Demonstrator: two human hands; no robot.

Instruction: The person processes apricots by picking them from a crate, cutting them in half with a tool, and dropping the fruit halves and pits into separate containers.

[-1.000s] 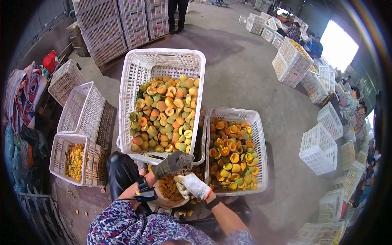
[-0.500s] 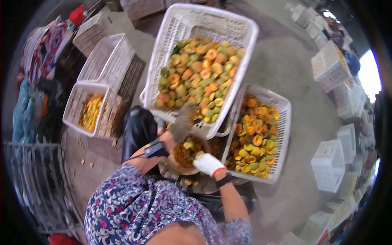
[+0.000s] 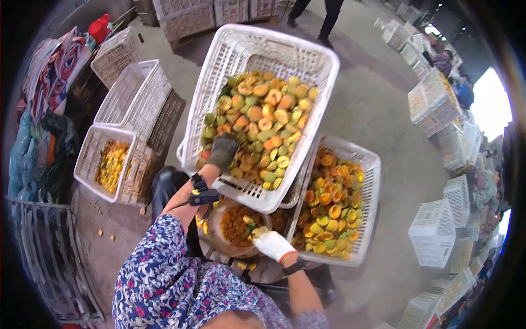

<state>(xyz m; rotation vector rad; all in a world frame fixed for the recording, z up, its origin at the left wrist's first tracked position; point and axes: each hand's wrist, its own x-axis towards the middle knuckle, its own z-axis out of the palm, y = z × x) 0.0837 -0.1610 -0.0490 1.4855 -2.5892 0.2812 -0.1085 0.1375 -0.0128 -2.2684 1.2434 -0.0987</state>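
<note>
Left hand (image 3: 223,152) now inside the crate (image 3: 268,51) against fruit (image 3: 268,124), fingertips hidden, grip unclear.

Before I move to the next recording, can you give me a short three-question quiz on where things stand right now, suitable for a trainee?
1. True or false: the right hand is gloved in a darker colour than the left hand.
2. Multiple choice: the left hand is A) on the lap, B) inside the large upper crate, C) on the floor.
3. Short answer: what shape are many of the fruit pieces in the crate just right of the round tub?

Key:
1. False: the right is in white, the left in dark grey.
2. B
3. Hollow, cup-like halves.
</note>
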